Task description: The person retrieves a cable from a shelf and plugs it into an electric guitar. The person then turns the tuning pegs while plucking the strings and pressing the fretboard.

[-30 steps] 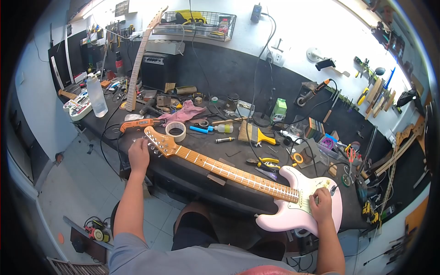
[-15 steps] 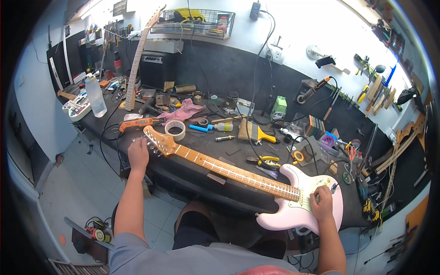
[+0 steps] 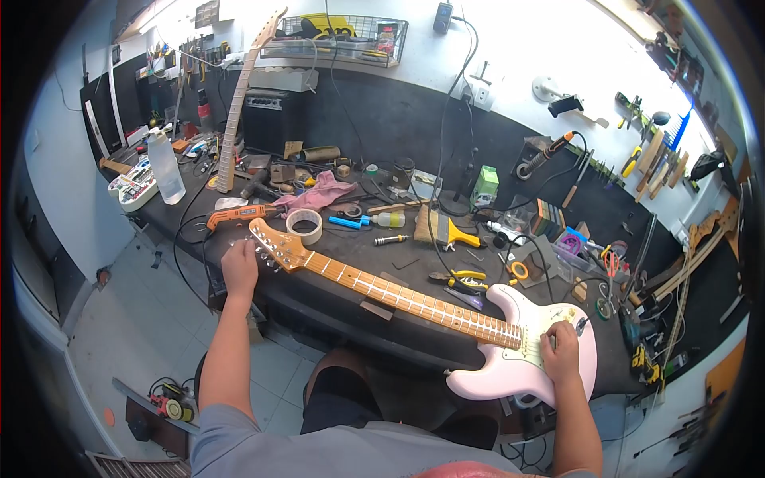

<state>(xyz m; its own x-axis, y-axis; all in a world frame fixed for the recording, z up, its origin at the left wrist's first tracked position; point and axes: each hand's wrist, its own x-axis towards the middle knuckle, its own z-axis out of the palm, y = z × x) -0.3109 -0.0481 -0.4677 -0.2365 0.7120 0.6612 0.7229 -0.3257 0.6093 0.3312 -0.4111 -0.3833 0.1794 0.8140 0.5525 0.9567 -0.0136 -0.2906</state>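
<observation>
A pale pink electric guitar (image 3: 510, 374) with a maple neck (image 3: 414, 303) lies face up along the bench's front edge, its headstock to the left. At the headstock (image 3: 276, 245), my left hand (image 3: 239, 267) is closed with its fingertips at the outermost tuning pegs. The exact peg in its fingers is hidden. Over the strings by the cream pickguard (image 3: 535, 323), my right hand (image 3: 562, 348) has its fingers drawn together. Whether anything small sits between those fingers does not show.
Close behind the neck are a tape roll (image 3: 304, 226), an orange rotary tool (image 3: 239, 213), a yellow-handled brush (image 3: 450, 231) and yellow-handled pliers (image 3: 462, 279). A spray bottle (image 3: 166, 167) and an upright loose neck (image 3: 239, 111) stand left. Cables cross the bench.
My right hand has shifted very slightly over the strings. The guitar and my left hand look almost the same as before.
</observation>
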